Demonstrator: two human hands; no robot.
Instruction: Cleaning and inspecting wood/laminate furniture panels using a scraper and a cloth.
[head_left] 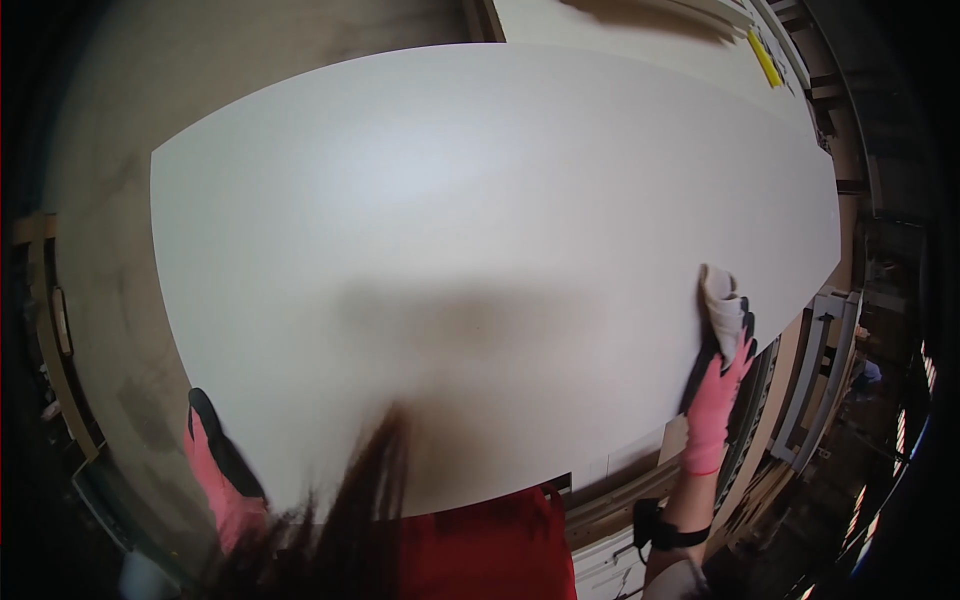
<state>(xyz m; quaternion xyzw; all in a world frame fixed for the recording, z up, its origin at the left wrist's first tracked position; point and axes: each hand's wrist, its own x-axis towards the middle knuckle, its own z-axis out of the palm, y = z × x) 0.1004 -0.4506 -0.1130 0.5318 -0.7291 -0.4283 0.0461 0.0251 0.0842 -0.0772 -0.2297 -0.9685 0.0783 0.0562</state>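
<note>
A large, smooth white panel [480, 220] fills most of the view, its near edge by my red clothing. My right hand [715, 400], in a pink glove with black fingers, is closed on a crumpled off-white cloth [722, 305]. The cloth lies against the panel near its right edge. At the panel's lower left edge, my left hand [225, 475] grips the border, in the same kind of glove. Part of its fingers is out of sight, and dark strands of hair cover the wrist.
Beyond the panel's far right stands a pale surface [620, 50] with a yellow strip-shaped object [765, 60]. Grey metal frames [815, 375] and long boards lie to the right. A wooden piece [45, 300] stands on the stained floor [110, 290] at left. A black band [670, 530] circles my right wrist.
</note>
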